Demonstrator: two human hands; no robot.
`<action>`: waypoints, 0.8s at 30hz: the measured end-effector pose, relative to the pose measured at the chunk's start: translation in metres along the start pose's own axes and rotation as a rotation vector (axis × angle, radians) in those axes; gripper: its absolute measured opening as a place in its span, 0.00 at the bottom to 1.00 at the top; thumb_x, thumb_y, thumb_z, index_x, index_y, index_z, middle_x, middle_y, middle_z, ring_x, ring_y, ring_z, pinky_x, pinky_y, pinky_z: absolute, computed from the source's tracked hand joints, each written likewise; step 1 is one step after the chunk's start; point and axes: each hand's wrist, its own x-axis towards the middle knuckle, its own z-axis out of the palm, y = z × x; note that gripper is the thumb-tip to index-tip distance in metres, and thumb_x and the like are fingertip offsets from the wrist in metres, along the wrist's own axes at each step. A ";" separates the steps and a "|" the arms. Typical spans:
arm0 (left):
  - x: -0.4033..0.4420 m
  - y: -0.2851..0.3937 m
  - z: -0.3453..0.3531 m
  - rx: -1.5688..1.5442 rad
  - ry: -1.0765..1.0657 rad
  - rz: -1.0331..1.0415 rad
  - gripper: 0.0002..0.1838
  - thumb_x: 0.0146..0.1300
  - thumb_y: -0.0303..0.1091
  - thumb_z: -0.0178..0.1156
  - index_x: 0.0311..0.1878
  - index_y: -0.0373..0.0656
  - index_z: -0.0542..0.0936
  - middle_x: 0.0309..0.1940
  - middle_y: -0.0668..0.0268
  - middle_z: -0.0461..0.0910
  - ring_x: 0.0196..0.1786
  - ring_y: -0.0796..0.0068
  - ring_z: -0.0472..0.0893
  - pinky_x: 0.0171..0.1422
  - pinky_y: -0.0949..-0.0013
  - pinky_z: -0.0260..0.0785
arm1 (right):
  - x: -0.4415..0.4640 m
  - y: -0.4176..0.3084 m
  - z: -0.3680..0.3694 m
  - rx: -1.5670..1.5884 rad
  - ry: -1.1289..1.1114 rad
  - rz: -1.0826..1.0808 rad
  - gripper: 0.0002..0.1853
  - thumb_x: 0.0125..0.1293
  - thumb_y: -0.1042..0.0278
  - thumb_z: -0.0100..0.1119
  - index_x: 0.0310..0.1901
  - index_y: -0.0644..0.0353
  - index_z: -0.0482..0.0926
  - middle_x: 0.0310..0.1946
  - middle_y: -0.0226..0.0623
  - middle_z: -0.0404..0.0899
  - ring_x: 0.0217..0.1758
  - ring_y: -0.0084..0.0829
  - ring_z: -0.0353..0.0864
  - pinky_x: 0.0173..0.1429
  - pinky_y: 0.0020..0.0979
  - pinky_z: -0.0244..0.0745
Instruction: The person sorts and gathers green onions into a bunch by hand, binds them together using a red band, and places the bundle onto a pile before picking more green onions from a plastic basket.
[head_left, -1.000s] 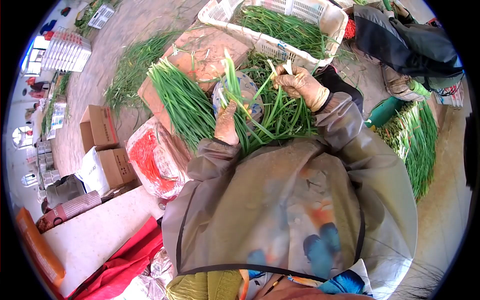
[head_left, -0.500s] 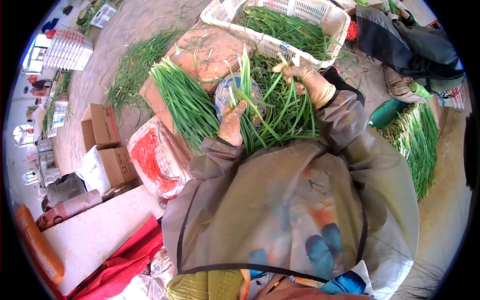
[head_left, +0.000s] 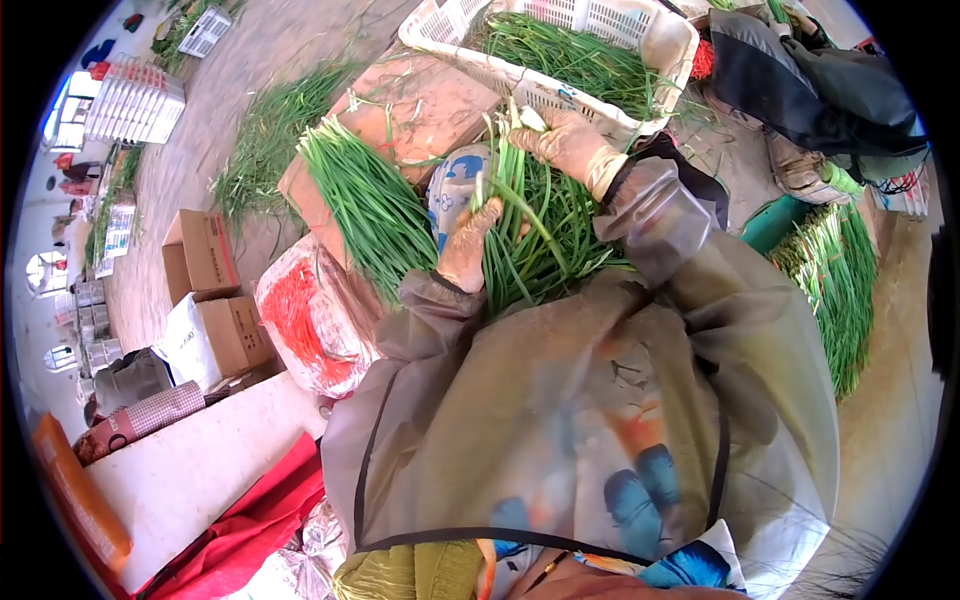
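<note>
My left hand [head_left: 468, 245], in a soiled glove, is closed around a few chives [head_left: 497, 262], whose leaves hang down toward my lap. My right hand [head_left: 570, 148], also gloved, has its fingers closed at the pale upper ends of the chives, just above and to the right of the left one. Loose chives [head_left: 560, 215] lie in a heap under both hands, across my lap. To the left, a neat bundle of chives [head_left: 365, 200] rests with its white ends pointing up and away, partly on a reddish board [head_left: 425, 100].
A white plastic crate [head_left: 480, 68] holding more greens stands ahead. Red ties [head_left: 302, 315] lie on a wrapped stack at left, near cardboard boxes [head_left: 235, 330]. At right, bundled chives [head_left: 835, 290] stand beside another person's dark-clothed legs [head_left: 800, 80]. Scattered greens [head_left: 265, 150] cover some floor.
My right hand has moved left and slightly up, closer to my left hand, and its fingers have closed on the pale ends. The pale stems above my left hand have shifted.
</note>
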 end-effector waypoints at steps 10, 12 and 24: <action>0.045 -0.004 -0.005 0.112 0.018 0.292 0.11 0.60 0.29 0.58 0.46 0.37 0.74 0.36 0.68 0.77 0.38 0.80 0.73 0.43 0.76 0.65 | -0.029 -0.051 -0.009 -0.367 -0.139 0.089 0.29 0.54 0.53 0.65 0.49 0.69 0.73 0.37 0.46 0.79 0.40 0.35 0.76 0.47 0.31 0.69; 0.038 -0.003 0.004 -0.026 0.076 0.303 0.12 0.60 0.31 0.59 0.44 0.36 0.74 0.32 0.65 0.77 0.33 0.77 0.74 0.39 0.74 0.65 | -0.032 -0.047 -0.013 -0.501 -0.171 0.076 0.27 0.54 0.54 0.65 0.48 0.67 0.74 0.35 0.44 0.79 0.37 0.34 0.76 0.46 0.30 0.70; 0.031 -0.004 -0.016 -0.099 0.084 0.324 0.12 0.61 0.38 0.58 0.44 0.42 0.74 0.29 0.69 0.75 0.34 0.78 0.75 0.38 0.75 0.67 | -0.033 0.016 -0.052 0.044 0.037 0.310 0.20 0.59 0.51 0.60 0.43 0.61 0.78 0.30 0.29 0.81 0.24 0.16 0.69 0.26 0.20 0.66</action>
